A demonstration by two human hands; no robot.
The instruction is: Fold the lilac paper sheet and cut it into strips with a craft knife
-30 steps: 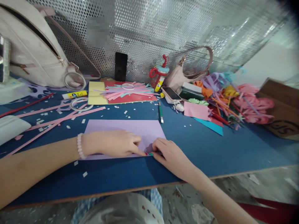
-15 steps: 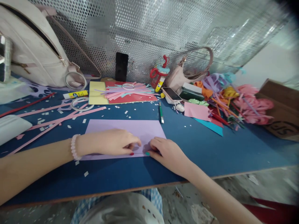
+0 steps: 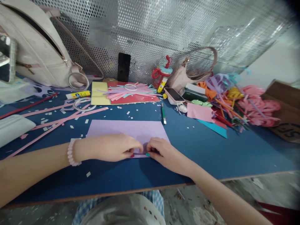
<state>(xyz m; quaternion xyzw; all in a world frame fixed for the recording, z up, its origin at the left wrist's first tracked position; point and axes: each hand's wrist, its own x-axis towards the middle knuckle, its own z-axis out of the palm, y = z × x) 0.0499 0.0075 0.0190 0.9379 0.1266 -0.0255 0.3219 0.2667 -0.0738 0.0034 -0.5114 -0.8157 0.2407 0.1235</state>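
paper: lilac sheet [image 3: 131, 131], flat on the blue tabletop [image 3: 211, 150], long side toward the person, centre of the view; near edge under both hands.
risk 1: skewed line. The two pinches sit close together at one spot on the near edge, right of its middle. The far corners are free and nothing weighs the sheet down. In my judgement, uneven pull from either hand would swing the sheet on the smooth tabletop.
risk 2: tear. The thumbs almost meet; pulling them apart would load the short span of edge between them.
risk 3: lumps. Small white scraps [image 3: 86, 121] lie near the sheet's left corner; any scrap under the sheet would spoil a flat press.
risk 4: pen [image 3: 163, 114] lies just beyond the far right corner; a pushed sheet could nudge it.
left hand [image 3: 112, 147]: palm down on the sheet, knuckles up, forearm low across the tabletop from the left, bead bracelet [image 3: 70, 152] at the wrist.
left fingers [image 3: 137, 147]: curled shut, thumb and forefinger nipping the near edge of the paper.
right hand [image 3: 164, 153]: palm down, forearm entering from lower right over the tabletop's front edge, wrist slightly raised.
right fingers [image 3: 152, 145]: closed against the thumb on the same edge, facing the left tips.
unclear: whether the edge is lifted or only pressed; hands hide it.
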